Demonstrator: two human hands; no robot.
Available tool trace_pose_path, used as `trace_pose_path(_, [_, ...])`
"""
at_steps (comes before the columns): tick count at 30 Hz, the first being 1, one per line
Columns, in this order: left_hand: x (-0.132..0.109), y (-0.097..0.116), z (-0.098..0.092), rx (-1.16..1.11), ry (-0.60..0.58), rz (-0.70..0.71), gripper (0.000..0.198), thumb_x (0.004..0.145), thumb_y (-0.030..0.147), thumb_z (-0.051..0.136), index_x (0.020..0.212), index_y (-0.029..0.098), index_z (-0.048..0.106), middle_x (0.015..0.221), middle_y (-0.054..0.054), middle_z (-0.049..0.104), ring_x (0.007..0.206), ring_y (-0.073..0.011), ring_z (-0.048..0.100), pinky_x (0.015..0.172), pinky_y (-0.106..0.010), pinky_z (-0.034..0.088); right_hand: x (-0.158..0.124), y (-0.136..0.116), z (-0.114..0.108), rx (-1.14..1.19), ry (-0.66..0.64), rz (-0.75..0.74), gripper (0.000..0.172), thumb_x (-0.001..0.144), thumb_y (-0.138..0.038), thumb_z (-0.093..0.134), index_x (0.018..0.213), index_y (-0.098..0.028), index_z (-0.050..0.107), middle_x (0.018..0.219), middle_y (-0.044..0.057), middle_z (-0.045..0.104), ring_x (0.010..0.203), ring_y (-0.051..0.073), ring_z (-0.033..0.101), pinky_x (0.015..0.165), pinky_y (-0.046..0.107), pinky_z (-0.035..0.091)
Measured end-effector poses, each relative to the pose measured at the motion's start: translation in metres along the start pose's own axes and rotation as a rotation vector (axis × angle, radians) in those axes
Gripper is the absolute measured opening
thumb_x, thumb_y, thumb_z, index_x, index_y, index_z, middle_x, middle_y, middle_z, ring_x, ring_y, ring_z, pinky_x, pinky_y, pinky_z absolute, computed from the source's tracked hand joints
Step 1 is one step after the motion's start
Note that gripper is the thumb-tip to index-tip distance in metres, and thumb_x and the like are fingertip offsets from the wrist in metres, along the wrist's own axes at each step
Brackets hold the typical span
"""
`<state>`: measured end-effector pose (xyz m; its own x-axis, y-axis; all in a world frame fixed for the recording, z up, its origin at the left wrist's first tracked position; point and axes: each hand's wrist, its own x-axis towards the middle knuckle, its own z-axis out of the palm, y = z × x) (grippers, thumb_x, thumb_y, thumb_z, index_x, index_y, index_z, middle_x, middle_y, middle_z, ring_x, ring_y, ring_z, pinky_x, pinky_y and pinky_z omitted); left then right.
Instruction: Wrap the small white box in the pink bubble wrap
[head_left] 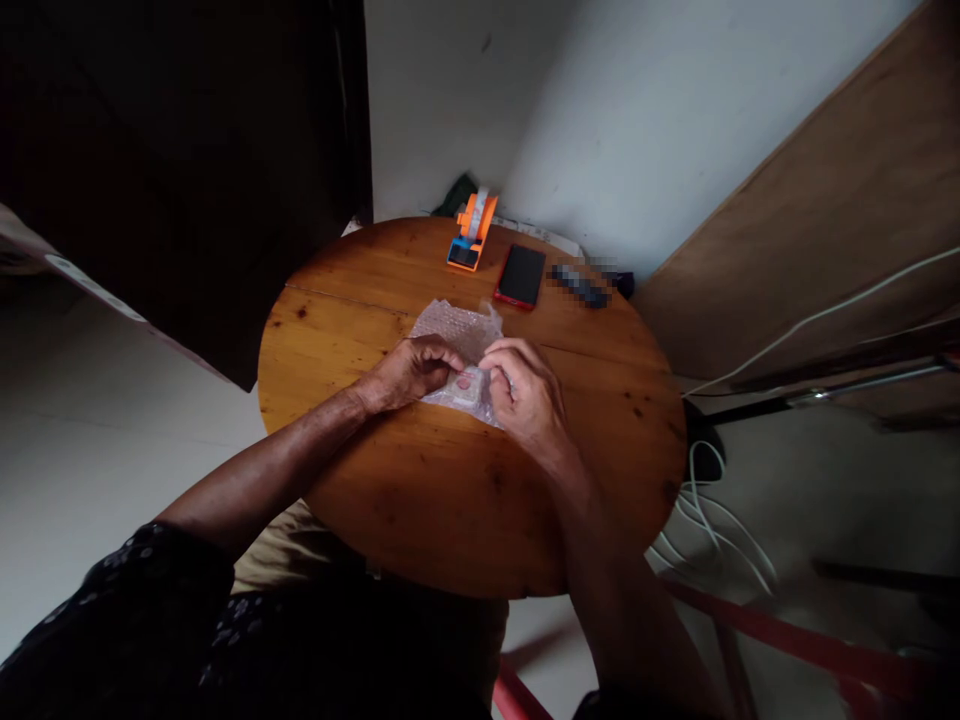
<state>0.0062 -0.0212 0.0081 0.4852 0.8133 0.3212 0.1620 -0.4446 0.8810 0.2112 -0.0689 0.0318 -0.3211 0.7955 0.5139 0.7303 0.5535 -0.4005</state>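
Observation:
A sheet of bubble wrap [454, 322] lies on the round wooden table in front of me. On its near part sits a small whitish box-like item [468, 388] with a reddish mark, partly under clear wrap. From the left, my left hand [420, 372] reaches in with thumb and forefinger pinched at the item's upper left edge. My right hand [529, 388] is curled at the item's right side, its fingers closed on the wrap's edge. What exactly lies between the fingertips is too small to see clearly.
At the table's [337, 330] far side stand an orange tape dispenser [480, 225], a dark red-edged tablet [520, 276] and a blurred dark object [581, 285]. A wall is behind them. Pale cable [701, 520] coils on the floor at right, near a red bar [795, 630].

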Motion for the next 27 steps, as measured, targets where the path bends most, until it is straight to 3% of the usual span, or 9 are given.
trace_pose_path(6, [0.001,0.000,0.000,-0.023,-0.018,0.006,0.015,0.080,0.014,0.065,0.086,0.018,0.078,0.087,-0.005,0.073,0.079,-0.0137,0.064,0.076,-0.025,0.051,0.000,-0.012,0.002,-0.085,-0.133,-0.077,0.010,0.091,-0.021,0.055,0.088,-0.023,0.065,0.103,0.007,0.070,0.098,0.026,0.059,0.089,0.041,0.041])
trace_pose_path(11, [-0.001,-0.001,-0.002,0.012,-0.021,-0.012,0.015,0.079,0.015,0.064,0.088,0.018,0.076,0.089,-0.004,0.071,0.082,-0.0132,0.064,0.079,-0.025,0.051,0.000,-0.007,0.003,-0.081,-0.180,-0.055,0.009,0.093,-0.028,0.059,0.091,-0.024,0.066,0.105,0.005,0.071,0.099,0.025,0.059,0.089,0.040,0.037])
trace_pose_path(14, [-0.004,0.000,-0.009,0.035,-0.029,-0.104,0.035,0.074,0.013,0.065,0.107,0.017,0.072,0.092,-0.003,0.070,0.078,-0.0117,0.061,0.073,-0.023,0.050,0.000,-0.005,0.002,-0.083,-0.180,-0.072,0.010,0.094,-0.028,0.059,0.092,-0.024,0.067,0.105,0.005,0.071,0.100,0.025,0.060,0.088,0.040,0.037])
trace_pose_path(17, [-0.006,0.000,-0.017,0.089,-0.058,-0.229,0.054,0.070,0.013,0.063,0.124,0.016,0.065,0.082,0.001,0.067,0.066,-0.0102,0.056,0.062,-0.021,0.045,0.000,-0.006,0.001,-0.095,-0.183,-0.083,0.012,0.094,-0.026,0.057,0.093,-0.024,0.068,0.105,0.006,0.072,0.101,0.025,0.060,0.088,0.039,0.036])
trace_pose_path(22, [-0.002,0.005,-0.027,0.413,0.050,-0.330,0.042,0.066,0.018,0.065,0.107,0.016,0.072,0.084,-0.001,0.067,0.072,-0.0154,0.057,0.064,-0.025,0.044,0.001,-0.007,0.001,-0.078,-0.195,-0.073,0.011,0.094,-0.027,0.059,0.093,-0.023,0.069,0.107,0.006,0.072,0.102,0.025,0.061,0.090,0.039,0.036])
trace_pose_path(27, [-0.006,0.013,-0.039,0.681,0.026,-0.399,0.024,0.071,0.023,0.064,0.094,0.018,0.072,0.083,-0.005,0.068,0.073,-0.0193,0.060,0.066,-0.028,0.044,0.000,-0.006,0.002,-0.121,-0.210,-0.084,0.021,0.098,-0.028,0.055,0.110,-0.024,0.071,0.111,0.008,0.071,0.106,0.026,0.060,0.091,0.040,0.037])
